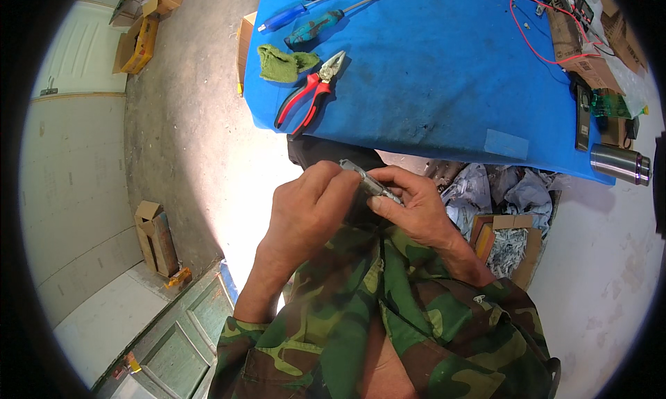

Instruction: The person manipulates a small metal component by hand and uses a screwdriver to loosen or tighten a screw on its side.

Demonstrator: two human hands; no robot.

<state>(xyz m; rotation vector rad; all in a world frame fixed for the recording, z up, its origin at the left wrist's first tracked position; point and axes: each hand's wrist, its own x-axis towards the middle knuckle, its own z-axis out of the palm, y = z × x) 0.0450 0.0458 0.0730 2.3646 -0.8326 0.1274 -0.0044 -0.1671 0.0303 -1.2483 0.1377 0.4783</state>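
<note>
With the metal part (375, 186) pinched in the right hand (421, 208) and gripped at its far end by the curled left hand (309, 203), just off the near edge of the worktop (444, 80), hold steady and press gently to avoid slipping.

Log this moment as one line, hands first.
right hand: pinching silvery part | left hand: at its end, grip hidden | blue table: pliers, two screwdrivers, green cloth
</note>
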